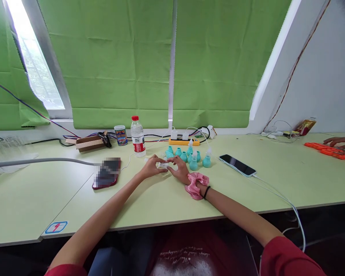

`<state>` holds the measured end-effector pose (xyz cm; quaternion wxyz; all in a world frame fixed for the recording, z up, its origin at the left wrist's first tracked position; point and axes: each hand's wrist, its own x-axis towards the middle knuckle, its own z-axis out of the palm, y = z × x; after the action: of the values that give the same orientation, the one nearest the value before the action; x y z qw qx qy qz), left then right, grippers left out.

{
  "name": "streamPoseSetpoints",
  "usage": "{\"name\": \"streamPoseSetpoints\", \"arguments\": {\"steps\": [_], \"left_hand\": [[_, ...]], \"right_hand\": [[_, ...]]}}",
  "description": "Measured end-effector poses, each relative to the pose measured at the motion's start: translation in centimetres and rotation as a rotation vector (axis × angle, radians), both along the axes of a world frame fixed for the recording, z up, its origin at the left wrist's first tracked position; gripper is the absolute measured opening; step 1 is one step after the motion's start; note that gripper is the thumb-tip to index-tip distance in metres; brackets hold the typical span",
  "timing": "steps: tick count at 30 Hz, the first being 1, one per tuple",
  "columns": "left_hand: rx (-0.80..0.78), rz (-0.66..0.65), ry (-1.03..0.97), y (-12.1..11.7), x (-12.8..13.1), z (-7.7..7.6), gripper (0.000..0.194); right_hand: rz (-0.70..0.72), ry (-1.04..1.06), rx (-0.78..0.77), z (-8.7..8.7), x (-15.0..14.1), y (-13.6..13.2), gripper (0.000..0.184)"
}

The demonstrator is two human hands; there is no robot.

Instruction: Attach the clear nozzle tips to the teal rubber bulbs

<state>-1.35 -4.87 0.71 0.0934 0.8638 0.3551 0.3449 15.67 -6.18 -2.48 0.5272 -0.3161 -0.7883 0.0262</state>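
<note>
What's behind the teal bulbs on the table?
A yellow power strip with white plugs, then the green blind. Bits of the strip and tabletop directly behind the teal bulbs are covered; can't tell what's there.

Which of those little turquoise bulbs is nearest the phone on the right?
The pale-tipped turquoise bulb at the group's far right; the others all sit farther from that phone.
</note>
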Motion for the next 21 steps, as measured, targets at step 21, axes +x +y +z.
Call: {"name": "streamPoseSetpoints", "arguments": {"steps": [21], "left_hand": [[-0.236,-0.072,-0.115,0.07,0.24,-0.01,0.036]], "right_hand": [[-0.050,0.001,-0.054,0.29,-0.15,-0.59,0.021]]}}
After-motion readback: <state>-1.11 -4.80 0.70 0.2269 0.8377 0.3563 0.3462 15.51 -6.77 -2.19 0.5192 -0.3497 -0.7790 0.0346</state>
